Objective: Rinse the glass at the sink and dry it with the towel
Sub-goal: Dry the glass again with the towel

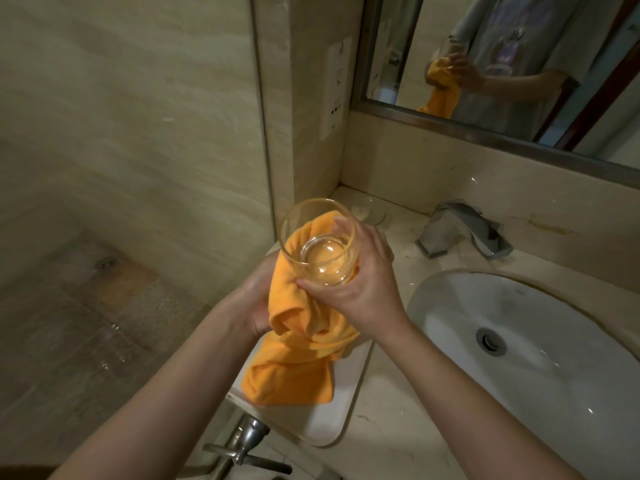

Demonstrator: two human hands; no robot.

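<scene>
The right hand curled around the clear glass, holding it tilted above the counter left of the sink, while the left hand gripped the orange towel bunched against the glass's side

There is only one view, from the person's head. It is looking forward and steeply down, very near the two forearms, facing the sink and the mirror; the wide lens is probably bending the walls.
</scene>
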